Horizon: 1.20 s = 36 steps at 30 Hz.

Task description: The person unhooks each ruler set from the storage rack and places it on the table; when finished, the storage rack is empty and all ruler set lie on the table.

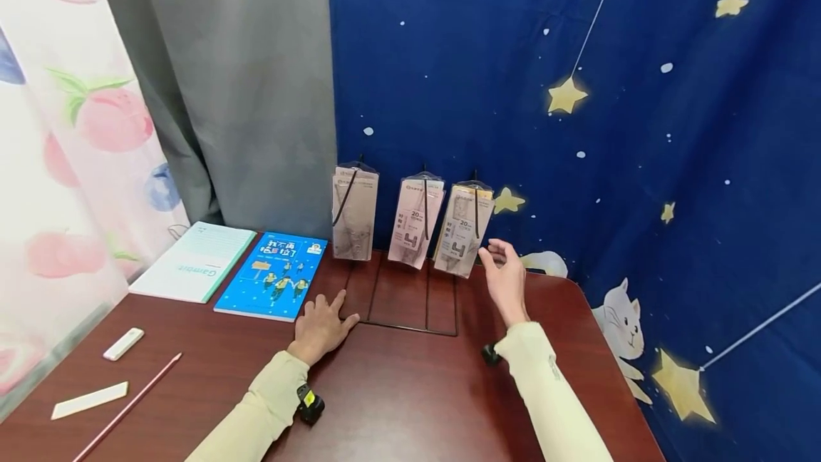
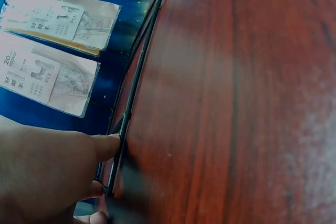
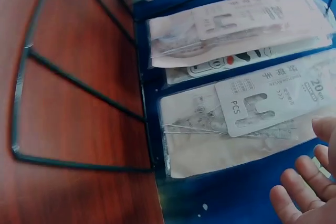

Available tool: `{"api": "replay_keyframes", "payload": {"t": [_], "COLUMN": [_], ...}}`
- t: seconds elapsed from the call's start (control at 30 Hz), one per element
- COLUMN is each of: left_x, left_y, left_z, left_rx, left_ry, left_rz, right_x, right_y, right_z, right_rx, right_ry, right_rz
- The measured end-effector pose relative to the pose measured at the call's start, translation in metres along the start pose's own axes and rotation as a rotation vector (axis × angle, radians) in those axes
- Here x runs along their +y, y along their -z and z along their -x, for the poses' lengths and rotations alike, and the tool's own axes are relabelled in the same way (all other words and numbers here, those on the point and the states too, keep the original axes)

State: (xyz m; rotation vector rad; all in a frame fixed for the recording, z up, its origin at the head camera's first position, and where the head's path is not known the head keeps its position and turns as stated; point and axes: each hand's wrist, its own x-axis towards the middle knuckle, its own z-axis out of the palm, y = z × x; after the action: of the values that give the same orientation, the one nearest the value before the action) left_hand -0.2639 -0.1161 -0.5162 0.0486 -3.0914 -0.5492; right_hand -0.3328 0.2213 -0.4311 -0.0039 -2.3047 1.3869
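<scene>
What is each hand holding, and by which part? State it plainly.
Nothing is held. The left hand rests flat on the table, fingers touching the wire rack base. The right hand hovers open near the rightmost packet.

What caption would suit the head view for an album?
Left hand flat on the table by the wire rack; right hand open near the rightmost packet.

The tabletop (image 1: 398,391) is glossy dark-red wood with visible grain. The rack (image 1: 410,305) is thin black metal wire. The 3 packets (image 1: 413,223) are shiny clear plastic over matt paper cards. The backdrop (image 1: 577,55) is printed cloth.
</scene>
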Motion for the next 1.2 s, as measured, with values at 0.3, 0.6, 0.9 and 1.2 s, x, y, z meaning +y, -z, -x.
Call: {"api": "replay_keyframes", "payload": {"t": [0.3,0.6,0.9,1.2], "left_x": [0.007,0.006,0.003,0.0], "left_y": [-0.008,-0.002,0.0,0.003], "left_z": [0.001,0.002,-0.002,-0.002], "left_rx": [-0.043,-0.039,-0.039,-0.037], "left_ry": [-0.001,0.008,0.005,0.005], "left_rz": [0.017,0.02,0.027,0.025], "right_x": [0.002,-0.007,-0.015,-0.033], "right_y": [-0.008,0.005,0.017,0.03], "right_z": [-0.022,-0.008,0.025,0.061], "right_rx": [0.076,-0.048,-0.116,-0.124], "right_ry": [-0.064,-0.067,-0.047,-0.064], "right_rz": [-0.061,-0.192,-0.324,-0.313]}}
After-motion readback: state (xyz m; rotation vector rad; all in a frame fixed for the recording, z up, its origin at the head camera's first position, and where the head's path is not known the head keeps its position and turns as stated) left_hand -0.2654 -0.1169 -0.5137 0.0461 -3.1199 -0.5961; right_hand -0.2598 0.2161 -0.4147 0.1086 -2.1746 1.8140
